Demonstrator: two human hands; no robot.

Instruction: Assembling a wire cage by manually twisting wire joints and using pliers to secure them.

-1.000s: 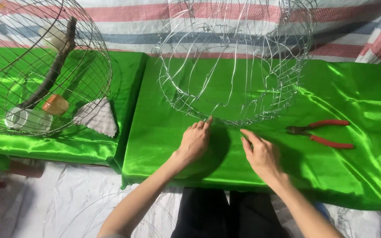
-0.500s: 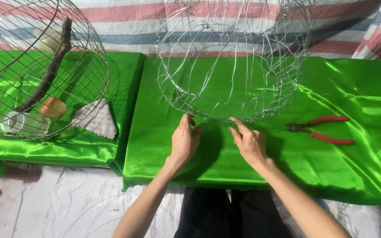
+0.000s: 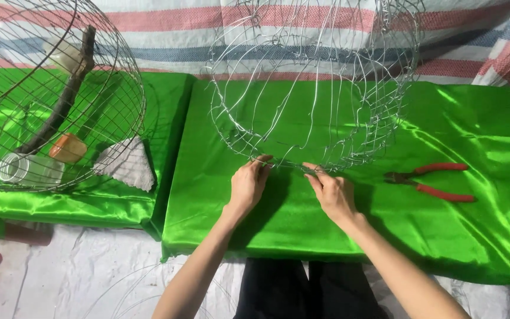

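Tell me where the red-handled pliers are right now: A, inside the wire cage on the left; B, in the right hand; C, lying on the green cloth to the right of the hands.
C: the pliers lie on the green cloth, apart from the right hand.

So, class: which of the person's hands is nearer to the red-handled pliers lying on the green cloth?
Right. The right hand rests at the wire cage's bottom rim, just left of the pliers, not touching them. The left hand grips the same rim farther left, beyond the right hand.
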